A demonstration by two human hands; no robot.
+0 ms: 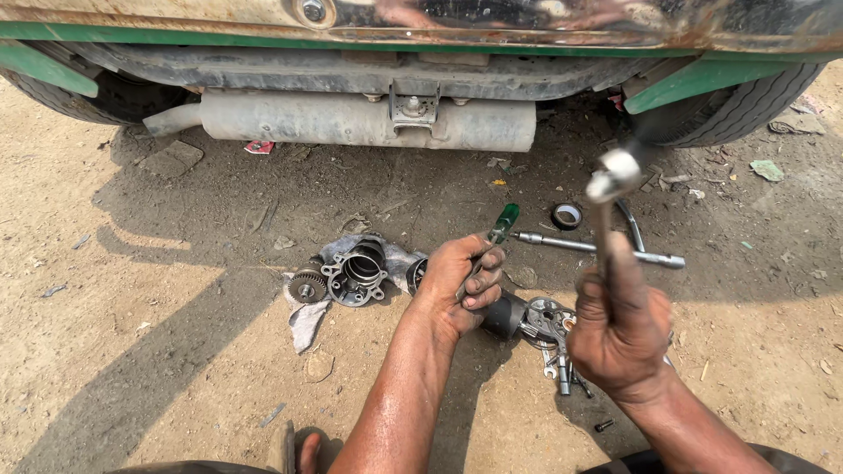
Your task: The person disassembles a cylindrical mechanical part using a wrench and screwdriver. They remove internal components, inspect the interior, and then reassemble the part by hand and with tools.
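My left hand point(458, 283) grips a screwdriver with a green handle point(503, 221), its tip pointing down into a dark metal part point(536, 319) on the ground. My right hand point(618, 326) is closed around the shaft of a hammer, raised with its blurred metal head point(612, 174) above the part. Both hands are greasy.
A round metal housing point(358, 270) and a gear point(307, 286) lie on a grey rag to the left. A socket wrench bar point(597, 247) and a tape roll point(566, 215) lie on the dirt behind. A vehicle's rear with its exhaust silencer point(369, 119) and tyres fills the top.
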